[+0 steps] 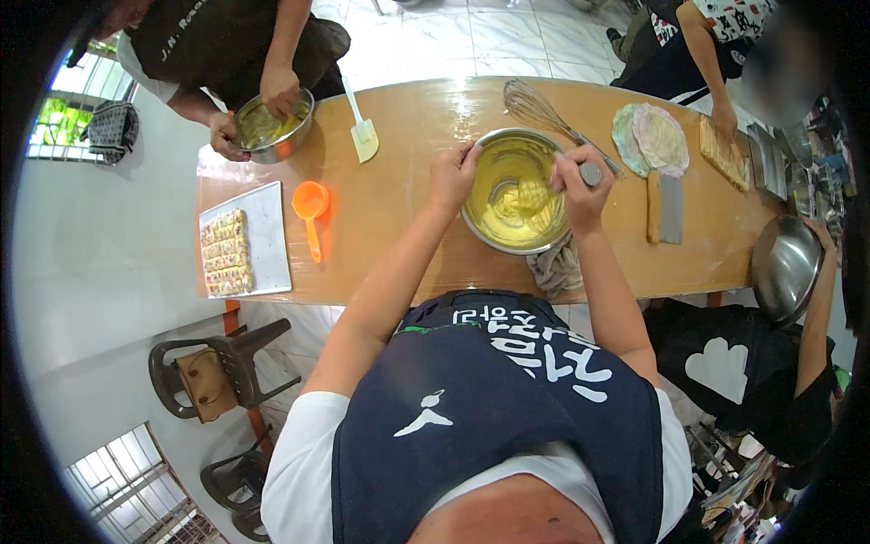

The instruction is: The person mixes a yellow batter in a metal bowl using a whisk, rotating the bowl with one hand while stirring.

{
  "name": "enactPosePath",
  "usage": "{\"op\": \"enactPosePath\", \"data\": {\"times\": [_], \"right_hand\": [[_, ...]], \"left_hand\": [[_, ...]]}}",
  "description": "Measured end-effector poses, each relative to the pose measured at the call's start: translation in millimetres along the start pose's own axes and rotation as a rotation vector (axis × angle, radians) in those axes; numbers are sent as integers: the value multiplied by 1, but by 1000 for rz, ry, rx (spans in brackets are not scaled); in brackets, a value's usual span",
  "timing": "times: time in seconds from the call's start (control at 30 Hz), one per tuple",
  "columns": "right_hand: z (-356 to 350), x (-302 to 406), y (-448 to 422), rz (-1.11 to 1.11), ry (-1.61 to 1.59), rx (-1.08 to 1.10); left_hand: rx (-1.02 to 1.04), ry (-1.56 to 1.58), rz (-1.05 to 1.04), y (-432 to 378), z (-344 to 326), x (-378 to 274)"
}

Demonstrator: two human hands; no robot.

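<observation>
My left hand [453,178] grips the left rim of a stainless steel mixing bowl [501,245] on the table. Inside is a thick yellow mixture [506,212], smeared up the wall. Closed around the handle of a whisk [590,174], my right hand [579,194] is over the bowl's right rim. The whisk's wires are blurred and sit in the mixture. A crumpled grey cloth [557,265] lies against the bowl's near right side. Just beyond the bowl, a second wire whisk [544,112] rests on the tabletop, its handle pointing right past my right hand.
Left on the table [401,129] are a spatula [366,139], an orange scoop [311,204] and a tray [272,238] of cut pieces. A co-worker's hands hold another bowl [275,146]. Rightward lie round cloths [656,139] and a wooden-handled scraper [663,211]; another person holds a large bowl [788,268].
</observation>
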State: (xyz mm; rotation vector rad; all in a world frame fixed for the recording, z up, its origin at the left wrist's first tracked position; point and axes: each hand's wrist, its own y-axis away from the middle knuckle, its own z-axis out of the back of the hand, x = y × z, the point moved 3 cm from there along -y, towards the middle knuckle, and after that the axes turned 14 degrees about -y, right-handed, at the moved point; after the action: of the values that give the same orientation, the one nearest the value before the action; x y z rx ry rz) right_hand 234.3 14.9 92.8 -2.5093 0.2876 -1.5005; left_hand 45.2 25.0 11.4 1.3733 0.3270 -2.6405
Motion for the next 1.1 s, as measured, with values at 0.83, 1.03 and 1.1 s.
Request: {"op": "enactPosePath", "data": {"times": [0.83,1.03,1.1], "right_hand": [[1,-10,-23,103,150,-21],[-18,-6,27,-97,150,14],[-30,-23,12,-38,40,67]], "left_hand": [[113,-4,48,-3,-2,-2],[15,66,-1,1,-10,-2],[-4,152,-42,-6,-16,4]]}}
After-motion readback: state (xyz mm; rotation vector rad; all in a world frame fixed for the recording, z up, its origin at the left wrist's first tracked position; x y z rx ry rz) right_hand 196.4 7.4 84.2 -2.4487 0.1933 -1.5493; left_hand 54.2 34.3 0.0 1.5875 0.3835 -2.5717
